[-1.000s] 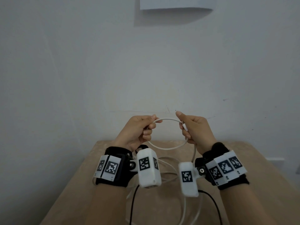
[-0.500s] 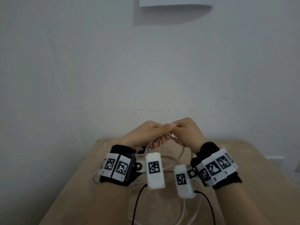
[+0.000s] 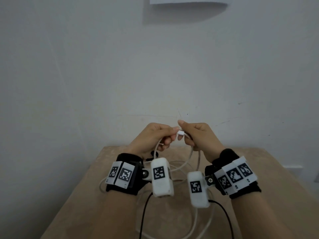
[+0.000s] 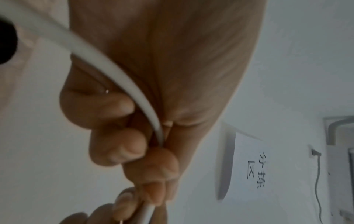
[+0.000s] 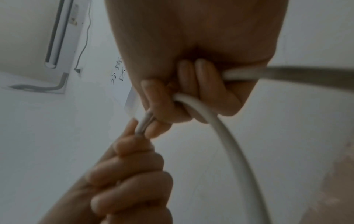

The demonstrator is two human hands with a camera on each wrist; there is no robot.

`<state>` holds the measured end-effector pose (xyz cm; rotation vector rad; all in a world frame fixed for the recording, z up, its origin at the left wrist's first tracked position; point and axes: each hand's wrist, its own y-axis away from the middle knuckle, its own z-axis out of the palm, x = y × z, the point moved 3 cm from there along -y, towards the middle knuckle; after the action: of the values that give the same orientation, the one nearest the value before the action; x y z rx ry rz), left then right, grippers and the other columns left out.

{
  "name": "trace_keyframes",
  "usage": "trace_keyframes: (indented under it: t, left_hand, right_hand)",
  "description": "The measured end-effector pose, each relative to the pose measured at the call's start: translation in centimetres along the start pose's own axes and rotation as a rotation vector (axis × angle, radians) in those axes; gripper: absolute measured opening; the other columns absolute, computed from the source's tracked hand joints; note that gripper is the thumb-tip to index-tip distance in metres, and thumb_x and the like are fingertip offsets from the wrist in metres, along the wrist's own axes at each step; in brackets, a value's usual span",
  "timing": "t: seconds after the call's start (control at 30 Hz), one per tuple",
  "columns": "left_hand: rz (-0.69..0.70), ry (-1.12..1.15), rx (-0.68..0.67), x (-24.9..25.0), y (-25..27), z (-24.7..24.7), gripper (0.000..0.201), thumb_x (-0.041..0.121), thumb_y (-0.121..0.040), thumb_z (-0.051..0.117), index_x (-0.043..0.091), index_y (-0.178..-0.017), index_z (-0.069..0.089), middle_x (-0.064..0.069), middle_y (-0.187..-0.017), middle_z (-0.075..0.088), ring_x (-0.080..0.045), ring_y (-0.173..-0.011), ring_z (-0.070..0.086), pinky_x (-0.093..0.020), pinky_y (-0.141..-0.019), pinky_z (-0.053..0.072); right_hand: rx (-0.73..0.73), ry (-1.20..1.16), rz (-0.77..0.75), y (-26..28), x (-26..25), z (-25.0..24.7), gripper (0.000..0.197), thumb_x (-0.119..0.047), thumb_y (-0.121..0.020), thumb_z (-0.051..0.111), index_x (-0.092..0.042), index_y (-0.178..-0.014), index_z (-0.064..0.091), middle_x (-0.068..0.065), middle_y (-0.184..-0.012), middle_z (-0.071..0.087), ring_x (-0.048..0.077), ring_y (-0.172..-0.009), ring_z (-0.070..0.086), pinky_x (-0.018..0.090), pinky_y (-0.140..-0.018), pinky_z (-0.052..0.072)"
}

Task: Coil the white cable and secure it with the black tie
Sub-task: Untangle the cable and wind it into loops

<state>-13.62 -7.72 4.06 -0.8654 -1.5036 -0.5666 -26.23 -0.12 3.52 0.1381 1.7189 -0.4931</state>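
Both hands are raised above the far end of the table and hold the white cable (image 3: 190, 152) between them. My left hand (image 3: 159, 135) grips it with curled fingers, the cable (image 4: 118, 75) running out past its palm. My right hand (image 3: 195, 135) has its fingers curled round the cable (image 5: 226, 136), whose white plug end (image 3: 180, 133) sticks out between the two hands. A loop hangs below the hands and more white cable lies on the table (image 3: 276, 213). A small black piece, perhaps the tie (image 3: 154, 153), shows just under my left hand.
A light wooden table stands against a plain white wall. Black leads (image 3: 144, 214) run from the white camera boxes on both wrists toward the near edge. A paper sheet (image 3: 186, 0) hangs on the wall above.
The wide loop held apart a second ago has closed as the hands came together. Since half a second ago the hands parted slightly and the plug end now shows between them.
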Motion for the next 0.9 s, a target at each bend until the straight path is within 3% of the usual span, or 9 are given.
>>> trace_keyframes:
  t: [0.2,0.37,0.53,0.67,0.8,0.9]
  left_hand:
    - [0.043,0.239,0.151,-0.1,0.1,-1.7,0.03,0.031,-0.083,0.061,0.013,-0.059,0.058,0.004,-0.047,0.041,-0.007,-0.04,0.038,-0.016,-0.04,0.029]
    - [0.047,0.334,0.152,0.0,0.3,-2.2,0.028,0.034,-0.079,0.061,0.012,-0.062,0.056,0.005,-0.048,0.04,-0.008,-0.042,0.04,-0.017,-0.043,0.035]
    - [-0.02,0.268,0.091,-0.1,0.9,-2.3,0.033,0.027,-0.091,0.053,0.008,-0.064,0.053,0.001,-0.047,0.043,-0.011,-0.042,0.046,-0.019,-0.047,0.043]
    - [-0.051,0.184,0.051,-0.2,1.3,-2.5,0.032,0.032,-0.085,0.057,0.007,-0.067,0.059,-0.002,-0.051,0.052,-0.014,-0.046,0.053,-0.022,-0.05,0.049]
    - [-0.105,0.123,-0.022,-0.3,1.3,-2.4,0.031,0.021,-0.097,0.048,0.0,-0.09,0.07,-0.006,-0.067,0.064,-0.017,-0.057,0.062,-0.025,-0.058,0.054]
    - [-0.125,0.089,-0.077,-0.2,1.2,-2.0,0.031,0.016,-0.098,0.044,-0.003,-0.097,0.068,-0.006,-0.065,0.06,-0.018,-0.059,0.059,-0.025,-0.057,0.052]
  right_hand:
    - [-0.09,-0.089,0.002,0.1,0.0,-0.9,0.034,-0.032,-0.096,0.05,-0.008,-0.091,0.074,-0.002,-0.056,0.046,0.011,-0.048,0.035,0.021,-0.049,0.034]
    - [-0.074,-0.112,-0.066,0.2,-0.2,-1.4,0.022,-0.018,-0.093,0.055,-0.007,-0.09,0.074,-0.002,-0.058,0.046,0.01,-0.05,0.033,0.02,-0.048,0.031]
    - [-0.097,-0.093,-0.067,0.2,-0.2,-1.6,0.021,-0.013,-0.093,0.056,-0.002,-0.087,0.073,-0.003,-0.053,0.045,0.009,-0.047,0.031,0.018,-0.046,0.028]
    - [-0.114,-0.069,-0.049,0.1,-0.1,-1.7,0.021,-0.012,-0.092,0.057,-0.002,-0.084,0.072,-0.004,-0.05,0.046,0.009,-0.046,0.032,0.017,-0.044,0.029]
    - [-0.139,0.038,-0.041,0.2,0.0,-1.7,0.02,-0.012,-0.091,0.059,-0.005,-0.078,0.073,-0.002,-0.051,0.045,0.006,-0.044,0.034,0.017,-0.044,0.029]
    - [-0.181,0.116,-0.026,0.3,0.1,-1.4,0.02,-0.011,-0.091,0.06,-0.006,-0.078,0.074,-0.001,-0.051,0.044,0.005,-0.044,0.034,0.016,-0.044,0.028]
